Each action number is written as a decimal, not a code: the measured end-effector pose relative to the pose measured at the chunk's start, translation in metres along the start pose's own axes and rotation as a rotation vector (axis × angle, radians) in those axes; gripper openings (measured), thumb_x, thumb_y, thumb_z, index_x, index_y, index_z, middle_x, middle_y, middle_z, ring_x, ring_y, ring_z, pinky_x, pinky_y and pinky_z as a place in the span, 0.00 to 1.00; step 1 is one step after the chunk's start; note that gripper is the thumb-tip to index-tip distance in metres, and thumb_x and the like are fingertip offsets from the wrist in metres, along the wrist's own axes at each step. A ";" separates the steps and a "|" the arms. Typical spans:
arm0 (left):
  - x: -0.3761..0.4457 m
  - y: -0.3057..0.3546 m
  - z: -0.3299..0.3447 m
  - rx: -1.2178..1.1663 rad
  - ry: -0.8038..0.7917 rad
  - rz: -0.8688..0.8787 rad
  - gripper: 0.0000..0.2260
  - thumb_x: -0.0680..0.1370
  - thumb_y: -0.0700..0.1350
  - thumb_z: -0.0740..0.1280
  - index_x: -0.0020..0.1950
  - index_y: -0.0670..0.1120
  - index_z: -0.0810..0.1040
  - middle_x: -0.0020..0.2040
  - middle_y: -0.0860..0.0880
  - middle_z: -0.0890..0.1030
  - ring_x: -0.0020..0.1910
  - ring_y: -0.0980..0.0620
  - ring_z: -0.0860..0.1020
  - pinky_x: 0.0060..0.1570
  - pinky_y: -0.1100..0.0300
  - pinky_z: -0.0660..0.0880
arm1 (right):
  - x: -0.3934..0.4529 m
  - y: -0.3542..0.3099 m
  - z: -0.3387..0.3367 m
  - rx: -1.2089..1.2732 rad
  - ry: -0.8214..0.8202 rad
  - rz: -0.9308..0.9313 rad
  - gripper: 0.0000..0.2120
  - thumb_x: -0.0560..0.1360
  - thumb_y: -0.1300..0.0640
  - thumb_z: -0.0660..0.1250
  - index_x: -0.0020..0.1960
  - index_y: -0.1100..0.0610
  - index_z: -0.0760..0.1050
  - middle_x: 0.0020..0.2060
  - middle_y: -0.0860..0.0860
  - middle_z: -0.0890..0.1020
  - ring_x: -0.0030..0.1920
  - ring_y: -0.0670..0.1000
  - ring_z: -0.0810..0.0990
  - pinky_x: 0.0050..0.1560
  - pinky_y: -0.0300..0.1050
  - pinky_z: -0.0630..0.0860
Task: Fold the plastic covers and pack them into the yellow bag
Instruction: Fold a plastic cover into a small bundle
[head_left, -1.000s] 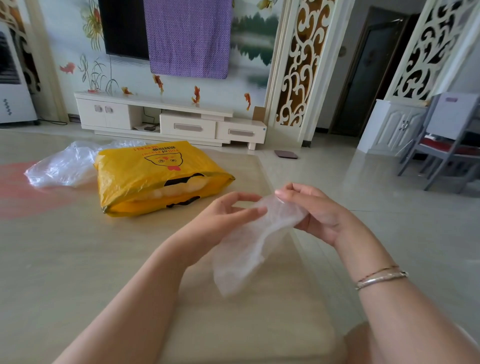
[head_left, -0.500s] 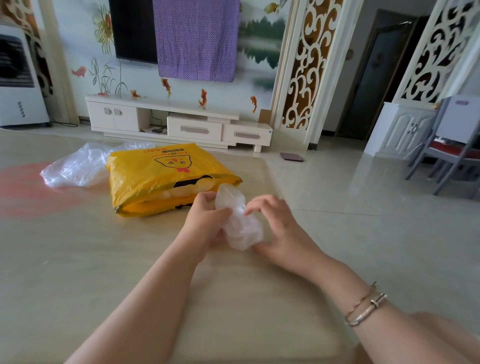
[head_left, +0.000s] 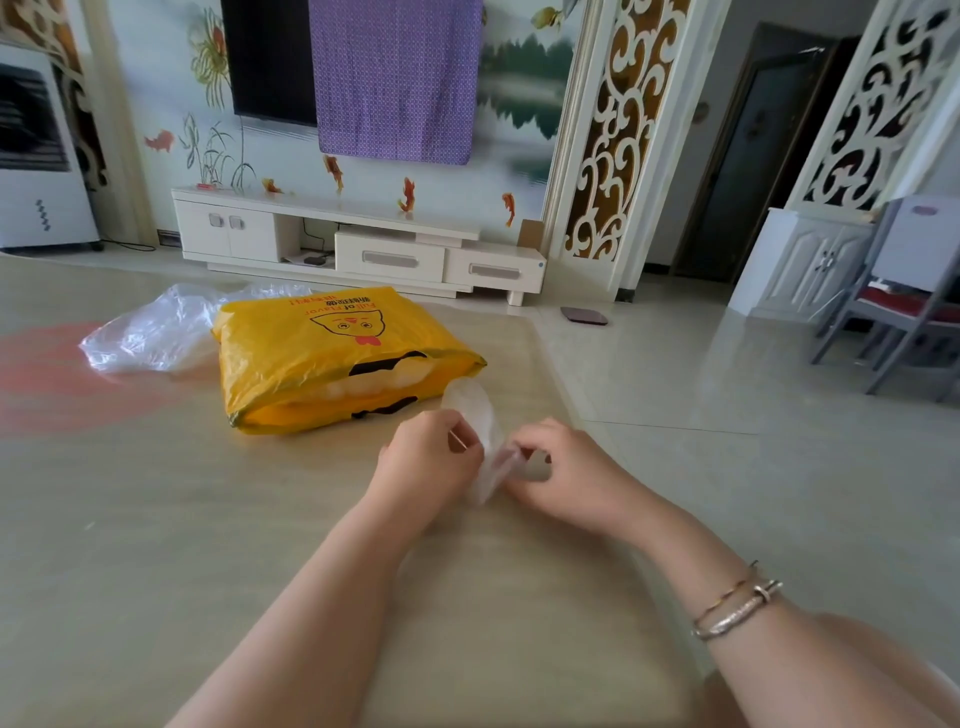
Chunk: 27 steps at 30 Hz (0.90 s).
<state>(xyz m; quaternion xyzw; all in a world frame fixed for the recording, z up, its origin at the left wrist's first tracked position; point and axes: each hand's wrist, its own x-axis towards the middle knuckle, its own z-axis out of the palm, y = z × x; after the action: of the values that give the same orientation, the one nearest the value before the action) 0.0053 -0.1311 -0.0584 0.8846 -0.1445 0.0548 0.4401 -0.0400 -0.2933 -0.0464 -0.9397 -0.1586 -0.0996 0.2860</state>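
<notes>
Broad beige wooden table (head_left: 156, 519) underneath everything. Large yellow plastic bag (head_left: 332, 358) with a printed cartoon face, lying flat near the table's far edge, mouth gaping toward the hands. Crumpled clear plastic sheet (head_left: 150, 332) touching the yellow bag's left side. Left hand (head_left: 431, 462) and right hand (head_left: 561, 467) close together just before the bag's mouth, both pinching one small translucent plastic cover (head_left: 475, 415), partly folded, top standing upright.
</notes>
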 end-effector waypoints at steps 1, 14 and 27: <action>0.001 0.000 0.000 0.014 -0.004 -0.034 0.06 0.76 0.47 0.66 0.39 0.51 0.78 0.39 0.53 0.81 0.45 0.48 0.79 0.50 0.52 0.76 | 0.003 -0.001 -0.002 0.051 -0.013 0.046 0.08 0.75 0.54 0.67 0.40 0.59 0.76 0.35 0.50 0.77 0.39 0.46 0.72 0.41 0.41 0.68; 0.006 -0.002 -0.002 -0.059 -0.036 -0.196 0.10 0.75 0.45 0.67 0.54 0.50 0.70 0.45 0.51 0.79 0.53 0.45 0.78 0.62 0.46 0.71 | 0.051 0.012 0.023 -0.057 0.183 0.319 0.12 0.72 0.49 0.72 0.44 0.53 0.71 0.34 0.46 0.75 0.36 0.48 0.74 0.35 0.42 0.67; 0.009 -0.003 -0.002 -0.126 -0.029 -0.254 0.15 0.75 0.39 0.65 0.60 0.48 0.70 0.41 0.54 0.74 0.56 0.45 0.77 0.64 0.47 0.69 | 0.013 -0.027 0.000 0.085 -0.020 0.046 0.13 0.71 0.65 0.66 0.54 0.54 0.72 0.53 0.48 0.74 0.58 0.46 0.70 0.53 0.29 0.65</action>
<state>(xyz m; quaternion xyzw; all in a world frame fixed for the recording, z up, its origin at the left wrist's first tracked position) 0.0146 -0.1297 -0.0577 0.8670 -0.0407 -0.0234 0.4961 -0.0377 -0.2685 -0.0293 -0.9312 -0.1437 -0.0766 0.3263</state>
